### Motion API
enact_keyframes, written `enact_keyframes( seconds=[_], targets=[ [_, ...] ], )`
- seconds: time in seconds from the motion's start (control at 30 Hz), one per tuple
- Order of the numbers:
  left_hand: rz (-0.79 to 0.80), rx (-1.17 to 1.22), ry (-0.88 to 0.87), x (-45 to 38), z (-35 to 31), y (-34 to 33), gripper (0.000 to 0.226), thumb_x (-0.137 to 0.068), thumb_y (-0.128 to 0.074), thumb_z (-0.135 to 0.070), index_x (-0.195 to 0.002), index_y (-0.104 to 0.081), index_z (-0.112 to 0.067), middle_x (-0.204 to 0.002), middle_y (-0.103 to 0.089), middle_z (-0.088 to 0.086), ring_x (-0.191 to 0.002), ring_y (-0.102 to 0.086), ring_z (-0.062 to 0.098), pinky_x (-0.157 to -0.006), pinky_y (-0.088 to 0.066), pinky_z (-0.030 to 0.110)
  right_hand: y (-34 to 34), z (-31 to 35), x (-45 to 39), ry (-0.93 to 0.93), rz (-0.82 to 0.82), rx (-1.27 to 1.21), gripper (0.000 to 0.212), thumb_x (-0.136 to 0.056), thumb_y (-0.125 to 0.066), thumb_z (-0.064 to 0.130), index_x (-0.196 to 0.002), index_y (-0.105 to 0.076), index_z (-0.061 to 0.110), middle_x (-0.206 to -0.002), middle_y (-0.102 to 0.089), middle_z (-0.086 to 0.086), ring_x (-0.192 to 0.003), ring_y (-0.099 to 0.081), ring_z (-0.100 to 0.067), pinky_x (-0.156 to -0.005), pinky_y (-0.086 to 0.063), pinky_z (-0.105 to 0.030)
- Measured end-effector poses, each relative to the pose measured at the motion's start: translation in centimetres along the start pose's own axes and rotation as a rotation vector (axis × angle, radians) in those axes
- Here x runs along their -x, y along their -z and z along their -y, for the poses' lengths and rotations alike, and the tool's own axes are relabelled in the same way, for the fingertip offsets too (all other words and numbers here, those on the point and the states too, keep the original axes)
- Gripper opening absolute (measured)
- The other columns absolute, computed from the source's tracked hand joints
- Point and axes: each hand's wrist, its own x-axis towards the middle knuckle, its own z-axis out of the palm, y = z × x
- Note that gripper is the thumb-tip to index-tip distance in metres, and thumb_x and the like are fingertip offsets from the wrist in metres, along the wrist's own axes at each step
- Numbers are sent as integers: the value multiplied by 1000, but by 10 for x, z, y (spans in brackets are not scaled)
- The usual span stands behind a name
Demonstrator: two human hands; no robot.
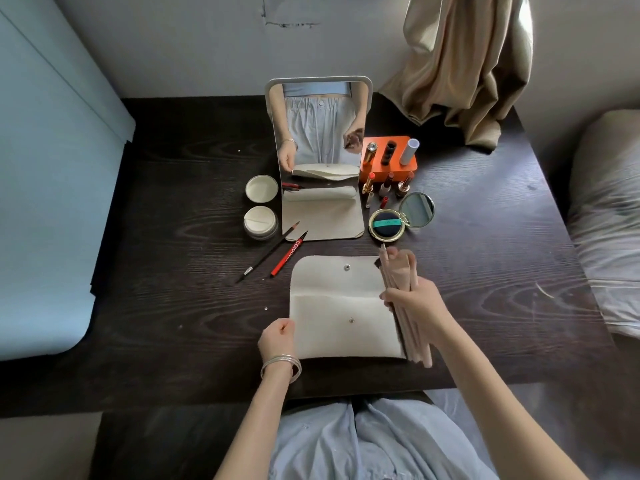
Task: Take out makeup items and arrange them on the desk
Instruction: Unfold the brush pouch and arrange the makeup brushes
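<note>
A cream snap pouch (pixel 341 306) lies open and flat on the dark wooden desk (pixel 173 289). My left hand (pixel 277 337) pinches its lower left edge. My right hand (pixel 414 299) grips a bundle of pink-handled makeup brushes (pixel 398 271) at the pouch's right side, their tips blurred. Laid out beyond the pouch are a black pencil (pixel 268 252), a red liner pen (pixel 289 254), an open powder jar (pixel 260 221) with its lid (pixel 261 188), an open gold compact (pixel 386 226) and several lipsticks (pixel 386 185).
A standing mirror (pixel 320 157) faces me at the desk's middle back. An orange lipstick holder (pixel 388 154) stands to its right. A beige curtain (pixel 460 71) hangs over the back right corner. A bed (pixel 606 220) lies at the right and a pale blue cabinet (pixel 52 168) at the left.
</note>
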Motion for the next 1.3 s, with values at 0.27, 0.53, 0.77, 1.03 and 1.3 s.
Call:
enact_keyframes(
  seconds=[0.27,0.53,0.77,1.03,1.3],
  targets=[
    [-41,-66,-29,-5,-6,0,18,-91,-51,-12,-96,-65,-2,-89,-66,8,-91,-59,30,-70,-36,28,-26,-34,-5,-134,45,5,4,-76,-66,4,-79,-63,4,-72,-62,-6,-71,-58,-20,-66,-47,-29],
    [-20,-196,-73,-2,-5,0,12,-89,-56,-14,-98,-61,-6,-100,-66,8,-94,-60,28,-78,-41,30,-18,-47,-9,-244,76,-78,7,-74,-65,3,-77,-60,6,-78,-61,-11,-71,-57,-21,-68,-47,-31],
    [-106,-766,-683,1,-11,-8,74,-69,-78,-30,-133,-47,-12,-142,-42,9,-131,-40,34,-102,-41,38,-19,-36,-14,-76,7,28,11,-72,-65,6,-80,-57,7,-77,-61,-8,-72,-57,-20,-70,-48,-36],
    [258,-1058,-662,-19,-20,-24,108,-80,-48,-67,-148,14,-10,-155,23,6,-143,22,28,-118,6,41,-25,-35,-19,-1,53,26,68,-77,-62,5,-137,-37,24,-111,-58,-3,-101,-53,-18,-77,-39,-27],
    [231,-1047,-644,-18,-19,-27,107,-81,-48,-66,-147,15,-10,-155,24,7,-143,22,28,-118,5,42,-23,-23,-30,-8,43,67,56,-75,-63,7,-128,-45,16,-104,-61,-7,-96,-56,-20,-66,-42,-23]
  ],
)
